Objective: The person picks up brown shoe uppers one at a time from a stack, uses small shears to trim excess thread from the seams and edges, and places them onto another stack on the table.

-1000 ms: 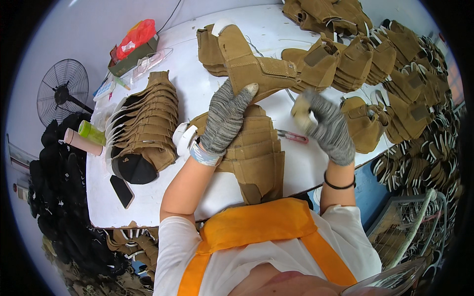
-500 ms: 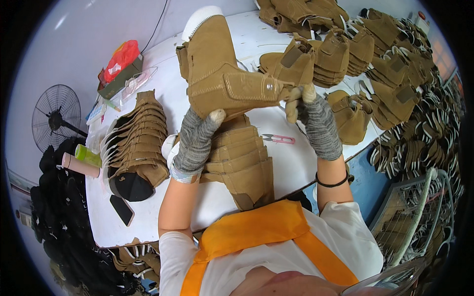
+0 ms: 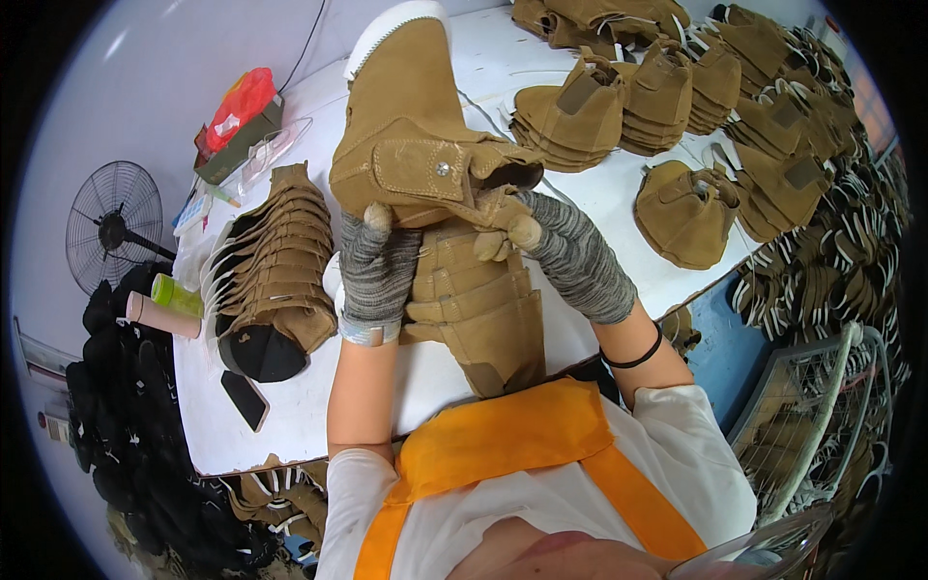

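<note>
Head view: hands (image 3: pixel 377 271) (image 3: pixel 570 253) hold a brown boot (image 3: pixel 404 111), grip partly hidden.

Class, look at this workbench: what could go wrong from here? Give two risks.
First, the brown boot upper in the left hand and right hand overlaps the stack of brown uppers in view, so lowering it might disturb that stack. Second, the pink container is by the table's left edge, so a bump could send it over.

Gloved left grip (image 3: pixel 375 274) steadies the tan boot upper (image 3: pixel 406 111), right grip (image 3: pixel 565 249) pinches its collar (image 3: pixel 485 193), above stacked uppers (image 3: pixel 483 319) on the white desk (image 3: pixel 300 425)!
</note>
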### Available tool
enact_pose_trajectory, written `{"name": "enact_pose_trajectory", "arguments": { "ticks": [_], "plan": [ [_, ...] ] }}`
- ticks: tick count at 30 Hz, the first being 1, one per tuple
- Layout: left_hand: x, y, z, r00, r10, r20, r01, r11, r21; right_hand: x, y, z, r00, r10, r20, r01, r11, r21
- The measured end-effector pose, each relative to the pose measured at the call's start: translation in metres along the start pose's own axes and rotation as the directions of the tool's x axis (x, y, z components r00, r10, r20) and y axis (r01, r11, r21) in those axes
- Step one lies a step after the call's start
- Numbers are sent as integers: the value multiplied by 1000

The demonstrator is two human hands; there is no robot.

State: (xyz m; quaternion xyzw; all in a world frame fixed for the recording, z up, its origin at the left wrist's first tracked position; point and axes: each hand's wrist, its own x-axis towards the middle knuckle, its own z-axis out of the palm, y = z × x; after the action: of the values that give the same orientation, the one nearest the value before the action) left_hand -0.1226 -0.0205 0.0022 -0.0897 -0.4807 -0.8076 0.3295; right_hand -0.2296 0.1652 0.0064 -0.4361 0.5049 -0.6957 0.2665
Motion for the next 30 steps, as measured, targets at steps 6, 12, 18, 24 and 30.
{"name": "enact_pose_trajectory", "arguments": {
  "ticks": [6, 12, 18, 24, 30],
  "plan": [
    [3, 2, -6, 1000, -20, -15, 18, 996, -92, 6, 2, 20, 1000, 3, 0, -3, 1000, 6],
    [5, 1, -8, 1000, -16, -27, 11, 986, -165, 11, 2, 29, 998, -8, -61, 2, 994, -111],
    [6, -1, -17, 993, -108, -41, 87, 930, -358, 19, -12, 19, 999, -36, -26, 24, 932, -362],
    [8, -2, -20, 988, -146, -59, 105, 892, -439, 55, -46, 1, 812, -455, -367, 259, 843, -472],
    [9, -1, -20, 993, -119, -13, 102, 903, -417, 86, -49, 1, 950, -263, -167, 116, 796, -594]
  ]
}}
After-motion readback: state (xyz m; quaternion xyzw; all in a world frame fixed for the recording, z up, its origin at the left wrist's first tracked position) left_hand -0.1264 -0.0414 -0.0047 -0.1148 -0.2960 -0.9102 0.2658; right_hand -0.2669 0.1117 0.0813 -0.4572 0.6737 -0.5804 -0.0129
